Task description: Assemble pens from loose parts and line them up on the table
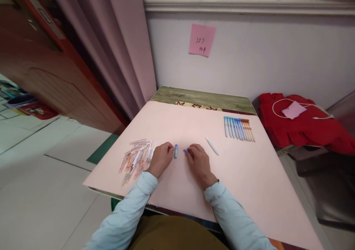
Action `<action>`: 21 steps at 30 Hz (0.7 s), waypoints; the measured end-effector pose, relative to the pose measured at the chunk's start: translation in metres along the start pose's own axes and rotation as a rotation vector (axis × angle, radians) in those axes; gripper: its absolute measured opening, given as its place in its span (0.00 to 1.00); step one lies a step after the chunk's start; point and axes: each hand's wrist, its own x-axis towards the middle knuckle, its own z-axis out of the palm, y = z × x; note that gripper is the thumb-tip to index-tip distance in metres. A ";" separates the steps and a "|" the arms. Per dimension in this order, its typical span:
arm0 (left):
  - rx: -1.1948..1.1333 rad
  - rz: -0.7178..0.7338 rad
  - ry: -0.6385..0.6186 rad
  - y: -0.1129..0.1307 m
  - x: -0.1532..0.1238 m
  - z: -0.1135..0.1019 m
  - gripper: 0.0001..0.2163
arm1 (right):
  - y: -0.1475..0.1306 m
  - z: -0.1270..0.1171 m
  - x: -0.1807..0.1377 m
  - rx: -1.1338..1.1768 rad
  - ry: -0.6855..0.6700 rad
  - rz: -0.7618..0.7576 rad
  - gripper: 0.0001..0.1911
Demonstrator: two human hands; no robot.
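My left hand (163, 157) rests on the pink tabletop with its fingers curled together; what they hold, if anything, is hidden. Just beyond its fingertips lies a short blue tube (175, 151) that looks like a pen part. Between thumb and fingers, my right hand (199, 162) pinches a small blue pen piece (185, 150). To the right of that hand lies a slim pale-blue pen barrel (212, 146), set at a slant. Left of my left hand is a loose pile of clear and orange-tinted pen parts (135, 160).
A row of several pens (235, 129) with blue and brown tops lies at the back right of the pink-covered table (249, 191). A red cloth (299, 128) with a white cable drapes beside it. A pink note (202, 40) sticks to the wall.
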 end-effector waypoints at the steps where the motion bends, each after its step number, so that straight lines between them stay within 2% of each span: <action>1: 0.026 0.003 0.012 0.000 -0.003 0.001 0.07 | 0.001 0.000 0.000 -0.010 0.003 0.005 0.08; 7: 0.050 -0.065 0.102 -0.012 -0.005 -0.010 0.07 | 0.006 -0.004 0.000 -0.053 0.045 0.042 0.12; 11: 0.055 -0.085 0.126 -0.016 0.000 -0.021 0.06 | 0.000 -0.004 -0.004 -0.083 0.079 -0.008 0.13; 17: 0.070 -0.044 0.146 -0.023 0.005 -0.023 0.06 | -0.029 0.005 -0.010 -0.199 -0.167 -0.296 0.16; 21: 0.110 -0.057 0.225 -0.032 0.005 -0.031 0.07 | -0.035 0.008 -0.008 -0.268 -0.262 -0.321 0.11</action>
